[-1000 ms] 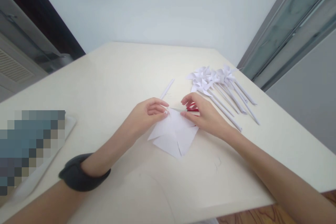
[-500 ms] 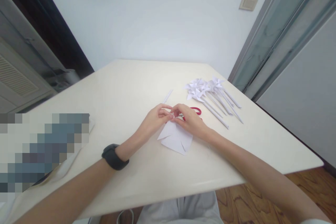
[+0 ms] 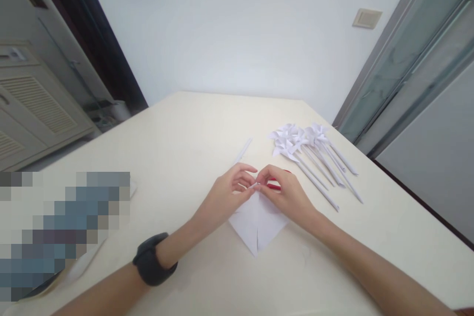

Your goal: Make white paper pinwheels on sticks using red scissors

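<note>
A white sheet of paper (image 3: 256, 224) lies on the cream table (image 3: 177, 148), one corner pointing toward me and a crease down its middle. My left hand (image 3: 228, 191) and my right hand (image 3: 283, 190) meet at its far corner. The fingertips of both are pinched together on that paper corner. A black band sits on my left wrist. Red scissors (image 3: 274, 186) lie just beyond my right hand, mostly hidden by it.
Several white paper pinwheels on rolled paper sticks (image 3: 310, 150) lie at the right. One loose rolled paper stick (image 3: 243, 150) lies beyond my hands. A blurred-out object on a white sheet (image 3: 62, 222) is at the left. Walls and a glass door surround the table.
The camera has tilted up and shifted. The paper now lies folded into a neater pointed shape, and both hands have come closer together at its far corner.
</note>
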`<state>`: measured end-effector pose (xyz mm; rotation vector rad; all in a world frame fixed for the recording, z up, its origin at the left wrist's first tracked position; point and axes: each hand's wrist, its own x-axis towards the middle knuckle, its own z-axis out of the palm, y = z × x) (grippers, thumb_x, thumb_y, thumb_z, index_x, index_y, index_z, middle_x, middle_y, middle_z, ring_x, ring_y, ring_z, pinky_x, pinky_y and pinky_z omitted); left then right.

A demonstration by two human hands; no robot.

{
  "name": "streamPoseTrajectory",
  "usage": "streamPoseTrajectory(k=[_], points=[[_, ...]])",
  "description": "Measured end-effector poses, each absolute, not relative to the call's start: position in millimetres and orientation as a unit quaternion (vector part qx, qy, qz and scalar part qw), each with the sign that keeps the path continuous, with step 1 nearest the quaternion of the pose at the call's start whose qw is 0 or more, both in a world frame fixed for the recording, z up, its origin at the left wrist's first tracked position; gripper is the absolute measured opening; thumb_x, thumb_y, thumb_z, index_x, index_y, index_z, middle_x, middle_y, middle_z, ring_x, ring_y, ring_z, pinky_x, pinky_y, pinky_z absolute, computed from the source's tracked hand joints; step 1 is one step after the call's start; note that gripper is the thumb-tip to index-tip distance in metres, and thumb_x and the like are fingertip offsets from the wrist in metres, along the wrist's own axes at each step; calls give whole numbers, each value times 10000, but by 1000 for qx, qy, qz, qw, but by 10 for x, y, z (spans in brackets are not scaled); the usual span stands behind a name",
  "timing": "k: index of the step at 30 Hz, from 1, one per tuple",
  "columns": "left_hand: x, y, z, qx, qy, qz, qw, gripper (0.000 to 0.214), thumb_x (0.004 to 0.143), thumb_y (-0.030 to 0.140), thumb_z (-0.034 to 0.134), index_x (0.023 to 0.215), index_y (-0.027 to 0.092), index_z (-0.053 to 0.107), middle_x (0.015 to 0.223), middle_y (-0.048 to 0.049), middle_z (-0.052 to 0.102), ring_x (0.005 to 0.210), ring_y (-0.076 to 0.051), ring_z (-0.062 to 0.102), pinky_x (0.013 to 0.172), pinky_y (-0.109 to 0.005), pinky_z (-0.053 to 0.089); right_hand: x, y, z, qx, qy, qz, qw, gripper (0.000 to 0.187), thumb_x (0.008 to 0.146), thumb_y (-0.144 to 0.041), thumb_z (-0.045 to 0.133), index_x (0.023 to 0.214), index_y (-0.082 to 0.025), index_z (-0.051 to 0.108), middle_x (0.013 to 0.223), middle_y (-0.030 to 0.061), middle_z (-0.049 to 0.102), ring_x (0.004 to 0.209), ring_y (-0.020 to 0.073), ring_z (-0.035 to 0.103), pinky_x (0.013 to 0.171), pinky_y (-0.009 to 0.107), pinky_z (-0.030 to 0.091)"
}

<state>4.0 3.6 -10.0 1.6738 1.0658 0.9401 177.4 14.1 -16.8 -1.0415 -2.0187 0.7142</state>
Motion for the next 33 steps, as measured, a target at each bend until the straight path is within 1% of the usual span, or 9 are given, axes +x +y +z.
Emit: streamPoseTrajectory(k=[5, 8, 11, 13, 16, 22, 26, 29, 33], points=[[0, 47, -120, 681, 458, 360, 443, 268, 786, 256, 585, 1051, 241, 548, 1014, -58, 625, 981, -216, 583, 853, -358, 454, 1765, 92, -98, -415, -780, 289, 368, 45, 847, -213, 539, 808, -205, 560, 829, 17, 613, 809, 159, 578, 734, 316, 488], [-51, 58, -118, 691, 459, 325, 455, 208, 781, 268, 579, 989, 250, 580, 1026, -43, 632, 1001, -221, 574, 846, -349, 439, 1754, 69, -79, -432, -772, 282, 371, 46, 851, -199, 537, 809, -208, 552, 817, 13, 602, 787, 156, 573, 725, 315, 481], [-108, 55, -92, 712, 457, 256, 468, 116, 809, 282, 507, 866, 232, 594, 895, -22, 639, 846, -210, 586, 695, -313, 437, 1756, 57, -67, -437, -776, 272, 365, 59, 852, -182, 538, 800, -210, 548, 815, 12, 595, 792, 156, 565, 708, 308, 473], [-137, 49, -81, 721, 468, 223, 460, 137, 813, 281, 465, 751, 210, 565, 754, -1, 588, 701, -179, 540, 565, -273, 377, 1771, 52, -56, -427, -790, 242, 368, 71, 849, -161, 542, 800, -210, 560, 817, 12, 596, 805, 155, 560, 710, 305, 461], [-162, 50, -95, 718, 484, 192, 461, 206, 813, 302, 439, 648, 187, 484, 646, 22, 485, 608, -140, 451, 492, -246, 279, 1807, 41, -41, -395, -815, 189, 379, 99, 833, -106, 554, 829, -202, 580, 828, 16, 597, 824, 149, 548, 715, 293, 449], [-181, 88, -116, 683, 470, 199, 523, 283, 867, 346, 365, 660, 184, 469, 639, 30, 384, 620, -128, 408, 534, -245, 282, 1846, 31, -60, -311, -868, 115, 370, 225, 776, 18, 555, 912, -157, 599, 848, 50, 596, 804, 152, 520, 703, 313, 431], [-181, 105, -46, 635, 474, 216, 570, 270, 872, 319, 358, 719, 187, 536, 663, 27, 424, 653, -134, 438, 574, -243, 317, 1855, 46, -75, -287, -877, 94, 375, 269, 746, 57, 553, 934, -127, 612, 842, 75, 598, 803, 170, 524, 695, 342, 427], [-179, 101, 20, 587, 498, 201, 606, 234, 851, 328, 403, 743, 186, 555, 684, 23, 465, 659, -137, 463, 578, -240, 346, 1861, 51, -77, -282, -873, 85, 389, 283, 732, 74, 555, 938, -111, 618, 837, 83, 597, 799, 173, 529, 699, 352, 433], [-170, 85, 85, 520, 494, 186, 671, 102, 772, 277, 545, 817, 191, 577, 745, 13, 565, 708, -157, 547, 608, -247, 391, 1861, 48, -71, -295, -868, 76, 393, 267, 736, 67, 554, 925, -108, 624, 843, 85, 594, 807, 173, 531, 697, 347, 444]])
